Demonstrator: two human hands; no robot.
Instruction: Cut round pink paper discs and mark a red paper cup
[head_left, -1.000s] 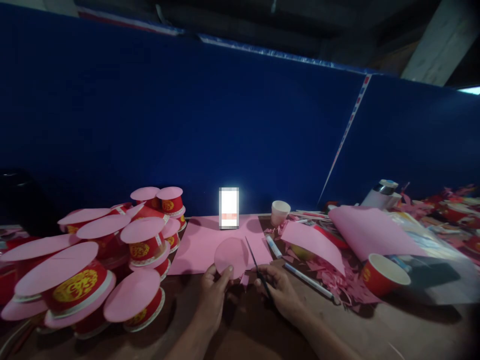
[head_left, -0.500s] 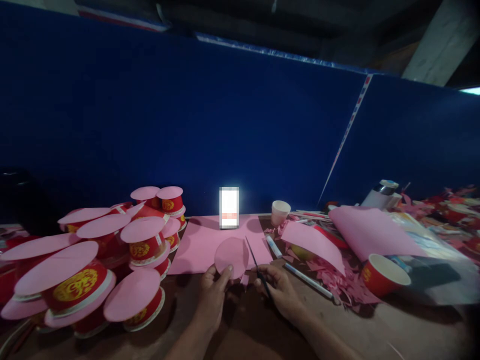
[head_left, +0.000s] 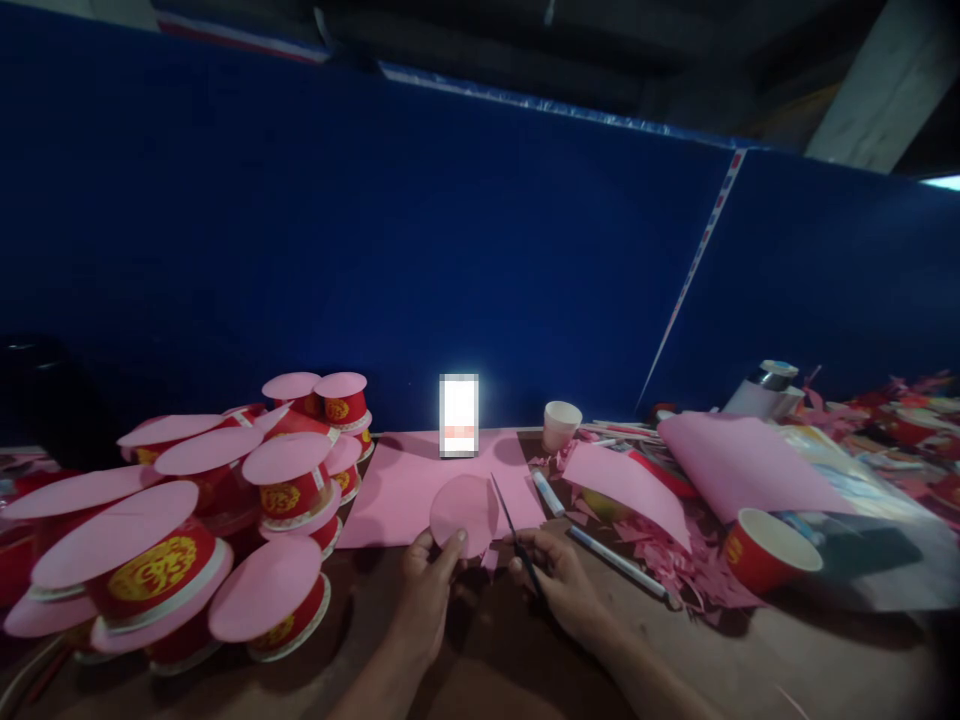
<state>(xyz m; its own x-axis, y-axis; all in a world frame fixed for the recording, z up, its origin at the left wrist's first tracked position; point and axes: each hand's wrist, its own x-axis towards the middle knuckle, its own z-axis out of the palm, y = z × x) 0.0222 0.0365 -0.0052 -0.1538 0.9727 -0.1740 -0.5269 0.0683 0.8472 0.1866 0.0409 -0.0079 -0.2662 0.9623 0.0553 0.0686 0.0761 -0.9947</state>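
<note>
Dark blue wall [head_left: 465,230] across the back, brown tabletop [head_left: 499,670] below it, pretty dim overall. Left hand's [head_left: 429,585] thumb and fingers are pinched together on the lower edge of a round pink disc [head_left: 463,508], held up front and center. Right hand [head_left: 559,580] has its fingers wrapped around a dark-handled pair of scissors [head_left: 510,520], blades pointing up just beside the disc; can't tell if the blades are parted. Little pink scrap [head_left: 490,558] sits right under the disc. Behind that there's a big flat pink sheet [head_left: 375,505], with a bright screen [head_left: 459,410], pixelated, standing at its far edge. Off to the left it's a crowd of red cups [head_left: 154,567] with gold print, topped with pink rounds [head_left: 116,525]. Right side's messier: blue-and-white tube [head_left: 548,494], pen [head_left: 619,563], white cup [head_left: 561,428], heap of pink shreds [head_left: 694,575], tilted red cup [head_left: 742,555].
</note>
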